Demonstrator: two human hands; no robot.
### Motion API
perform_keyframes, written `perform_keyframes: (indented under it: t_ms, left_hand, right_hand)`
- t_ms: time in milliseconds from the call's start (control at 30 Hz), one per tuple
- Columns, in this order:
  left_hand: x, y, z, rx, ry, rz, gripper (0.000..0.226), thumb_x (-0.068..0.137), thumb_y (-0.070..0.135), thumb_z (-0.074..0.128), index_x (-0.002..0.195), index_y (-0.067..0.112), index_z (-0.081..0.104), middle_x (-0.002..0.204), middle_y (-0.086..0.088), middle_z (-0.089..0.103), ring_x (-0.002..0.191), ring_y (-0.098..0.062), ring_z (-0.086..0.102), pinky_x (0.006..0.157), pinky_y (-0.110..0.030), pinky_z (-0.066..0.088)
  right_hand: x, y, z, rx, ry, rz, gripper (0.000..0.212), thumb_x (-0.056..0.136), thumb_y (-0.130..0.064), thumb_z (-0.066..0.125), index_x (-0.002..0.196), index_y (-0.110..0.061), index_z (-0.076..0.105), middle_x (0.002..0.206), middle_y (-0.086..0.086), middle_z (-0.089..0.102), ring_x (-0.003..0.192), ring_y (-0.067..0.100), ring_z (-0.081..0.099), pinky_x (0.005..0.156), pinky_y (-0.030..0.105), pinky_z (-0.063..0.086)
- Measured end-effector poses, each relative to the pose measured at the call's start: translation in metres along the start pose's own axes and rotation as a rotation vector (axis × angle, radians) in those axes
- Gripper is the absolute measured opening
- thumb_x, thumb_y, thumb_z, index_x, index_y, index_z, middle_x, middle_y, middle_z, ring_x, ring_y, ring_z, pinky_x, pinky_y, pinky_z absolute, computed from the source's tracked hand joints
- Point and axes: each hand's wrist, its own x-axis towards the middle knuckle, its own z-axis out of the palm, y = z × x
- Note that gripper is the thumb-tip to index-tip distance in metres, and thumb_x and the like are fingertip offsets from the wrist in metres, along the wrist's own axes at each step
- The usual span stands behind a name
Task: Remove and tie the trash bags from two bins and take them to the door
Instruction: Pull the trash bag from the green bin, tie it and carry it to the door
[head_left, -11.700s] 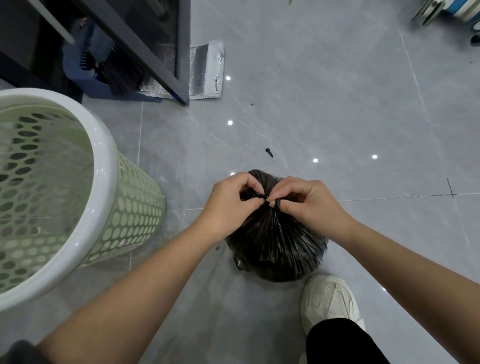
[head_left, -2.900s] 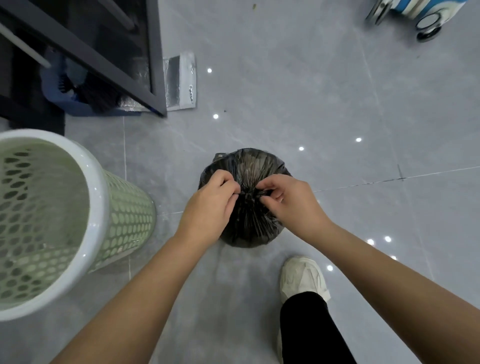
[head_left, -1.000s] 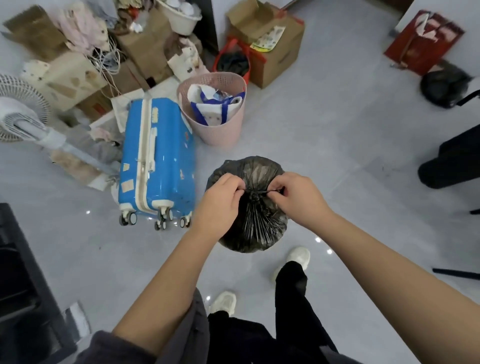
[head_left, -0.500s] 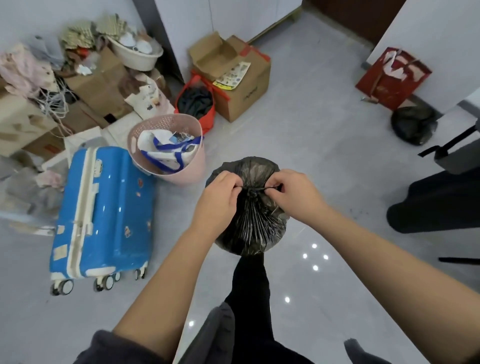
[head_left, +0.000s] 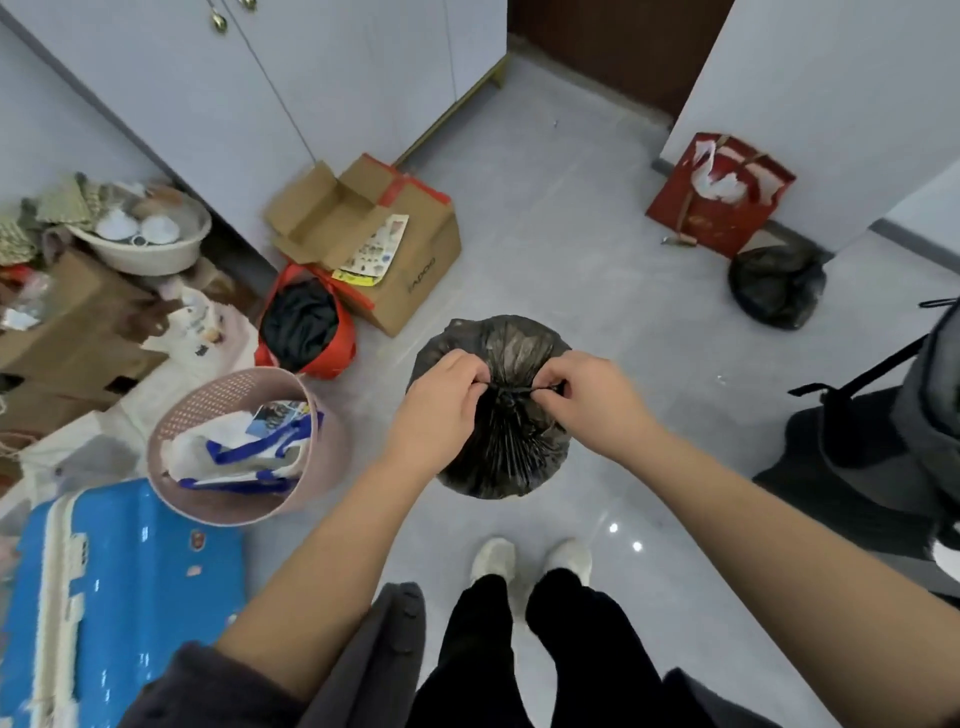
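Note:
A full black trash bag (head_left: 498, 447) hangs in the air in front of me, above my shoes. My left hand (head_left: 441, 410) pinches one end of the knot at the bag's gathered neck. My right hand (head_left: 587, 400) pinches the other end, and the two ends are stretched apart. A second black trash bag (head_left: 776, 286) lies tied on the floor at the far right, by a white wall corner. A dark brown door (head_left: 618, 47) shows at the top, down a short passage.
A pink perforated bin (head_left: 322, 467) holding white and blue bags stands at my left, above a blue suitcase (head_left: 119, 597). Cardboard boxes (head_left: 395, 244), a red bag (head_left: 311, 322) and clutter line the left wall. A red paper bag (head_left: 722, 192) leans at the right wall. Dark furniture (head_left: 878, 441) sits right.
I have lifted the bag off the floor, turned away from the green bin and walked toward the door. Both hands keep their pinch on the knot ends.

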Motion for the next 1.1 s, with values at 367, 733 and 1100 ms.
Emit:
perform_keyframes:
  t_ms: [367, 733, 1100]
  left_hand:
    - [0.211, 0.068, 0.082, -0.001, -0.071, 0.008, 0.008, 0.090, 0.006, 0.052, 0.086, 0.012, 0.056, 0.088, 0.006, 0.051, 0.080, -0.018, 0.054, 0.071, -0.038, 0.047]
    - [0.417, 0.125, 0.158, -0.037, -0.177, 0.113, 0.008, 0.088, 0.005, 0.053, 0.087, 0.011, 0.057, 0.088, 0.009, 0.049, 0.080, -0.013, 0.050, 0.073, -0.033, 0.047]
    - [0.629, 0.128, 0.274, -0.024, -0.467, 0.180, 0.008, 0.090, 0.009, 0.051, 0.086, 0.014, 0.054, 0.088, 0.005, 0.053, 0.079, -0.016, 0.052, 0.073, -0.034, 0.047]
  right_hand:
    - [0.130, 0.139, -0.124, 0.079, 0.005, 0.072, 0.004, 0.084, -0.022, 0.065, 0.081, -0.023, 0.067, 0.087, -0.006, 0.059, 0.075, 0.011, 0.051, 0.072, 0.028, 0.044]
    - [0.238, 0.256, -0.240, 0.119, 0.067, 0.219, 0.004, 0.085, -0.023, 0.064, 0.082, -0.023, 0.067, 0.091, -0.004, 0.064, 0.080, 0.013, 0.056, 0.074, 0.031, 0.049]
    - [0.377, 0.392, -0.289, 0.159, 0.068, 0.413, 0.005, 0.086, -0.019, 0.065, 0.088, -0.016, 0.068, 0.085, -0.006, 0.058, 0.079, 0.011, 0.052, 0.070, 0.022, 0.037]
